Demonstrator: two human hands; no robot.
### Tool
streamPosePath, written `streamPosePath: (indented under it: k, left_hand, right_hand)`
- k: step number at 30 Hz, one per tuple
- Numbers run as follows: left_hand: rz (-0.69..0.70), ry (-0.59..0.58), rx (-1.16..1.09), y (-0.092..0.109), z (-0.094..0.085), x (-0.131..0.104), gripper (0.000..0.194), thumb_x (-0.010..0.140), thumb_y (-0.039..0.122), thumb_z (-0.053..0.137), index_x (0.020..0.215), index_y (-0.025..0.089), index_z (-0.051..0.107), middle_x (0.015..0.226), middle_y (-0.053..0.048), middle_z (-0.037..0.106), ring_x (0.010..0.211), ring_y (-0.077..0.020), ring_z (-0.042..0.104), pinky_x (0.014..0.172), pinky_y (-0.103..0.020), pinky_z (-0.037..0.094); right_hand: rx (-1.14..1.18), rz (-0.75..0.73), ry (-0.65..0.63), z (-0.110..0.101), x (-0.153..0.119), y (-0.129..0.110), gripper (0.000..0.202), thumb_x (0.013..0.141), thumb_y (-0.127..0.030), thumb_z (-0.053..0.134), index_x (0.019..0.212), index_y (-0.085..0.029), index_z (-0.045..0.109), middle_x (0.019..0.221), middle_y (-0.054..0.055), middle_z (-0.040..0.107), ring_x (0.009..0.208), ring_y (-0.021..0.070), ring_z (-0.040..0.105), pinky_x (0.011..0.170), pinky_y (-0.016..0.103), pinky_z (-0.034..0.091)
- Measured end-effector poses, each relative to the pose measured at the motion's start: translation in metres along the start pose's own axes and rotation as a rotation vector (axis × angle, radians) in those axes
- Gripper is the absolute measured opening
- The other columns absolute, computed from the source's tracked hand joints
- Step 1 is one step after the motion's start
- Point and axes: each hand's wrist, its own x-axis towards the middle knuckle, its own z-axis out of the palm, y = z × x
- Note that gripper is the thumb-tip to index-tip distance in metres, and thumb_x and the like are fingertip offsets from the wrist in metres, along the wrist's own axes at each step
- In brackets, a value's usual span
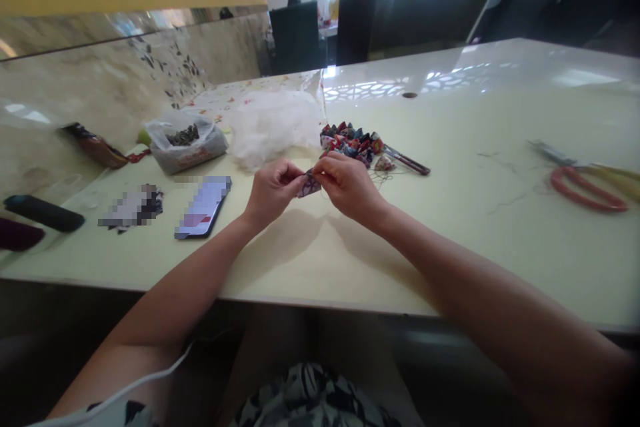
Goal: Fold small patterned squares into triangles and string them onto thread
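In the head view, the left hand (274, 192) and right hand (347, 181) meet above the worktop (465, 213), fingertips pinching a small patterned cloth piece (310, 187) between them. Just beyond lie a cluster of colourful fabric pieces (350, 141) and a mound of white stuffing (275, 125). A phone (204, 205) rests left of the hands, near a plastic bag (193, 155), while scissors (589, 189) lie well apart on the right.

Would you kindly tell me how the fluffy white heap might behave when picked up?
The fluffy white heap looks loose and cloudy, so it is probably very light for its bulk. Its soft, wispy edges suggest it would squash easily and may pull apart in tufts. Being broad and irregular, it seems unlikely to roll.
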Motion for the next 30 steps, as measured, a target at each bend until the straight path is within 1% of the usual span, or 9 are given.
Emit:
streamPosePath:
  k: [2, 6, 9, 12, 18, 26, 30]
  left_hand:
    - [-0.011, -0.008, -0.019, -0.001, 0.0, 0.0, 0.021, 0.076, 0.034, 0.078, 0.073, 0.016, 0.067, 0.066, -0.002, 0.067, 0.059, -0.0113, 0.06, 0.056, -0.022, 0.05]
    - [-0.092, -0.026, -0.134, -0.002, 0.0, 0.003, 0.023, 0.072, 0.033, 0.08, 0.075, 0.016, 0.066, 0.063, 0.0, 0.065, 0.055, -0.0101, 0.058, 0.052, -0.021, 0.049]
    - [-0.157, -0.056, -0.209, -0.002, 0.0, 0.005, 0.025, 0.07, 0.034, 0.081, 0.081, 0.016, 0.068, 0.068, -0.001, 0.068, 0.058, -0.0105, 0.061, 0.054, -0.021, 0.052]
    - [-0.209, -0.067, -0.228, -0.002, -0.001, 0.005, 0.025, 0.069, 0.036, 0.081, 0.08, 0.016, 0.069, 0.068, -0.001, 0.068, 0.057, -0.0102, 0.061, 0.054, -0.021, 0.053]
    - [-0.269, -0.069, -0.266, -0.001, -0.002, 0.006, 0.025, 0.066, 0.035, 0.082, 0.078, 0.016, 0.071, 0.068, 0.0, 0.068, 0.057, -0.0092, 0.059, 0.055, -0.021, 0.052]
    - [-0.327, -0.131, -0.354, -0.001, -0.005, 0.007, 0.029, 0.064, 0.036, 0.085, 0.079, 0.015, 0.072, 0.071, -0.001, 0.07, 0.06, -0.0104, 0.061, 0.06, -0.023, 0.053]
    - [-0.347, -0.159, -0.39, -0.003, -0.006, 0.007, 0.029, 0.064, 0.036, 0.086, 0.08, 0.015, 0.073, 0.072, -0.001, 0.07, 0.061, -0.0096, 0.062, 0.062, -0.023, 0.053]
  right_hand:
    - [-0.003, -0.001, 0.006, 0.0, 0.0, 0.0, 0.015, 0.09, -0.011, 0.054, 0.08, -0.016, 0.064, 0.085, 0.006, 0.061, 0.079, 0.0167, 0.057, 0.071, 0.029, 0.041]
    - [0.015, 0.003, 0.038, -0.001, 0.001, 0.001, 0.015, 0.09, -0.012, 0.057, 0.082, -0.016, 0.068, 0.083, 0.004, 0.06, 0.074, 0.0146, 0.056, 0.069, 0.028, 0.041]
    - [0.037, -0.001, 0.044, -0.003, 0.001, 0.002, 0.014, 0.09, -0.012, 0.059, 0.081, -0.016, 0.069, 0.082, 0.004, 0.059, 0.073, 0.0139, 0.056, 0.068, 0.027, 0.041]
    - [0.044, 0.009, 0.041, -0.005, 0.002, 0.003, 0.014, 0.09, -0.012, 0.06, 0.082, -0.017, 0.071, 0.082, 0.003, 0.059, 0.072, 0.0134, 0.055, 0.068, 0.027, 0.041]
    - [0.072, 0.011, 0.019, -0.007, 0.003, 0.006, 0.015, 0.091, -0.016, 0.063, 0.082, -0.018, 0.075, 0.08, 0.003, 0.06, 0.073, 0.0141, 0.055, 0.069, 0.027, 0.042]
    - [0.179, 0.023, -0.027, -0.011, 0.006, 0.009, 0.014, 0.087, -0.017, 0.065, 0.08, -0.018, 0.077, 0.077, 0.003, 0.06, 0.074, 0.015, 0.057, 0.071, 0.028, 0.044]
    - [0.217, 0.023, -0.052, -0.015, 0.007, 0.009, 0.014, 0.087, -0.017, 0.065, 0.08, -0.018, 0.077, 0.078, 0.003, 0.061, 0.076, 0.015, 0.058, 0.073, 0.03, 0.044]
